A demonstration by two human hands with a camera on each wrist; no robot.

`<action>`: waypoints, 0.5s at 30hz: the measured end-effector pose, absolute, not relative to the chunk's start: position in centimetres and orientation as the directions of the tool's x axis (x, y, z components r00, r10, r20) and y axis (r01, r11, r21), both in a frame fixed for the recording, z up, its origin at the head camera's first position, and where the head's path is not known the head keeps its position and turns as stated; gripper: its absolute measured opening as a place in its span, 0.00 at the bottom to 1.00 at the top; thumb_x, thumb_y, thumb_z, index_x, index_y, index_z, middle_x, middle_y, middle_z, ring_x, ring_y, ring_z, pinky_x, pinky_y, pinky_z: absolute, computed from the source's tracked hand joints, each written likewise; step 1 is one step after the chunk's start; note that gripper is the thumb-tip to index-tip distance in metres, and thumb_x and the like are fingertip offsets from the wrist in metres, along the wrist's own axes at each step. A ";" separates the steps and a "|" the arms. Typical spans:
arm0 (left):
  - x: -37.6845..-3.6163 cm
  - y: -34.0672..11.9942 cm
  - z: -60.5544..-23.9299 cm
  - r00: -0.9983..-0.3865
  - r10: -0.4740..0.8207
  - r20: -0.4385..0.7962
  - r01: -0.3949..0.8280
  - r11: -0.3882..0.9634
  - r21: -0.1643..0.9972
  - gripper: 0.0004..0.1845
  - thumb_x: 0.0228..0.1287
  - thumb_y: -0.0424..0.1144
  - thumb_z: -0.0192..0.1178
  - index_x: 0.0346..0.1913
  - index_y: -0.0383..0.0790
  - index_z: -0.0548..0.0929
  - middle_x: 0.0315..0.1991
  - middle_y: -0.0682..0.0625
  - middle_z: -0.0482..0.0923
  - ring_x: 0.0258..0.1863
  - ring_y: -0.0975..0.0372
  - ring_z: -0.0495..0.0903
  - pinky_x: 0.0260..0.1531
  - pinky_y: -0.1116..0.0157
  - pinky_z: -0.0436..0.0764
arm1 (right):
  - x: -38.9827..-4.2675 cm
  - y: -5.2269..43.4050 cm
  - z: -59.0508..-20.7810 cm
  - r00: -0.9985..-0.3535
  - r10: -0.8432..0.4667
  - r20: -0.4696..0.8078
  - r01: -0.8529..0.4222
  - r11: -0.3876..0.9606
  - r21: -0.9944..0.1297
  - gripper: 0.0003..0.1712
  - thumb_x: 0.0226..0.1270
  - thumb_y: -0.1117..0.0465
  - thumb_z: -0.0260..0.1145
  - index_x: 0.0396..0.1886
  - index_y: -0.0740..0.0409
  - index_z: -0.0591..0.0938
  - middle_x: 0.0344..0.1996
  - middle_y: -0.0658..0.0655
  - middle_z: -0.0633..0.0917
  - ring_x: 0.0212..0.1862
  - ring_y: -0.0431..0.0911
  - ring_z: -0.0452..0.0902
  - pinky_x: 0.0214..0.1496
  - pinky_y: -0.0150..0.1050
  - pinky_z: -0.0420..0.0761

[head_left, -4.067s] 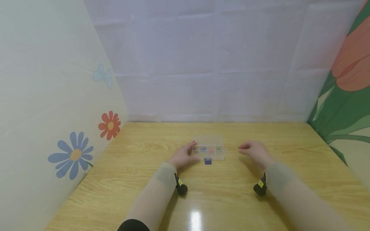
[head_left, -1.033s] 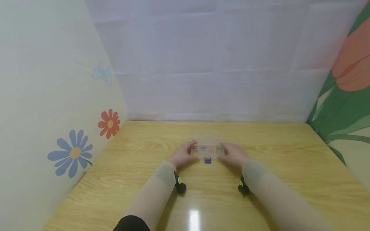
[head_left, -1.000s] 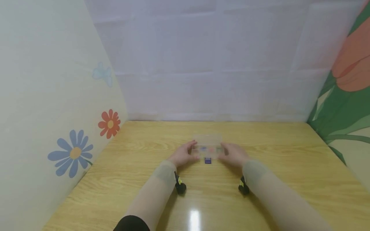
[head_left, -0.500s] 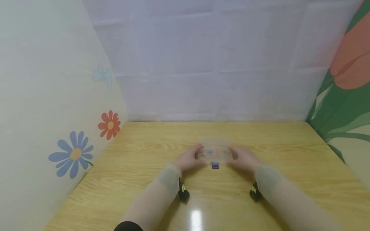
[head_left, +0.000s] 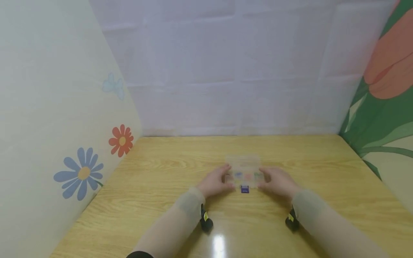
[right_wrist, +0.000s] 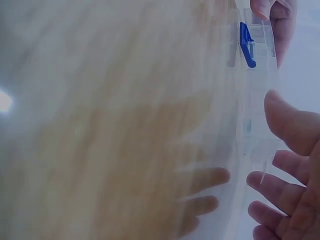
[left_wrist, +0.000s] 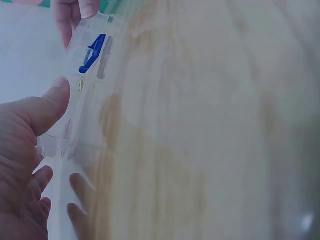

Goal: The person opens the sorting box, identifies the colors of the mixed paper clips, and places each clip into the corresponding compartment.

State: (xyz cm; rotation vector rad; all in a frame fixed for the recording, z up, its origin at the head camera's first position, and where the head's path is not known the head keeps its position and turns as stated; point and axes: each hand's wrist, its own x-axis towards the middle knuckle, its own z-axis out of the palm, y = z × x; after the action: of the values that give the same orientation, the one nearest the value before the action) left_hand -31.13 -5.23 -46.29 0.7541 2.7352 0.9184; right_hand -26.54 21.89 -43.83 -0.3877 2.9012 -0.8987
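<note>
A clear plastic compartment box (head_left: 252,183) stands on the table with its lid (head_left: 243,160) raised at the back. Small blue, pink and green pieces show inside it. At its front is a blue latch (head_left: 245,189), also seen in the left wrist view as a bright blue clip (left_wrist: 93,54). My left hand (head_left: 214,182) holds the box's left end, thumb at the front and fingers around the side. The right hand (head_left: 279,182) grips the opposite end in the same way. In the right wrist view, its lower fingers (right_wrist: 272,192) are spread beside the box.
The wood-grain table (head_left: 180,154) runs back to a white cloth backdrop (head_left: 209,71). A flower-printed panel (head_left: 74,107) stands on the left, and another with a large tulip (head_left: 387,107) on the right. Glare (head_left: 218,245) shines at the near edge.
The right hand has come in from the right to the box's right end. Both hands and the box have then shifted right and a little toward me.
</note>
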 end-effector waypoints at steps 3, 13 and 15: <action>-31.1 -5.2 -46.2 -0.859 0.513 0.006 0.419 0.694 0.585 0.45 0.56 0.57 0.67 0.74 0.48 0.59 0.75 0.54 0.52 0.72 0.55 0.54 0.70 0.54 0.54 | -26.4 21.8 -43.7 -0.966 -0.258 -0.012 -0.204 0.790 -0.579 0.42 0.58 0.49 0.72 0.69 0.60 0.68 0.63 0.68 0.72 0.64 0.66 0.64 0.66 0.64 0.61; -30.5 -5.7 -45.5 -0.861 0.509 0.016 0.414 0.680 0.605 0.45 0.60 0.58 0.63 0.75 0.44 0.58 0.75 0.51 0.52 0.73 0.52 0.53 0.71 0.52 0.52 | -26.0 22.5 -43.5 -0.972 -0.233 -0.018 -0.173 0.769 -0.616 0.45 0.62 0.44 0.67 0.72 0.59 0.62 0.66 0.69 0.67 0.66 0.67 0.62 0.65 0.66 0.60; -30.4 -5.9 -45.2 -0.869 0.495 0.020 0.403 0.684 0.608 0.44 0.62 0.59 0.60 0.75 0.45 0.56 0.75 0.50 0.51 0.73 0.52 0.51 0.72 0.51 0.48 | -25.9 23.0 -43.5 -0.973 -0.228 0.015 -0.189 0.768 -0.612 0.43 0.66 0.44 0.63 0.72 0.62 0.61 0.67 0.69 0.65 0.67 0.67 0.60 0.66 0.66 0.58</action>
State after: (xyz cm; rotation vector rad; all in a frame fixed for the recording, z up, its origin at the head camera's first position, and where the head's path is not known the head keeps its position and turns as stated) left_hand -30.40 -5.92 -45.20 0.7377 2.7465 0.9393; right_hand -25.95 22.99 -43.47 -0.3424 2.8966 -0.9925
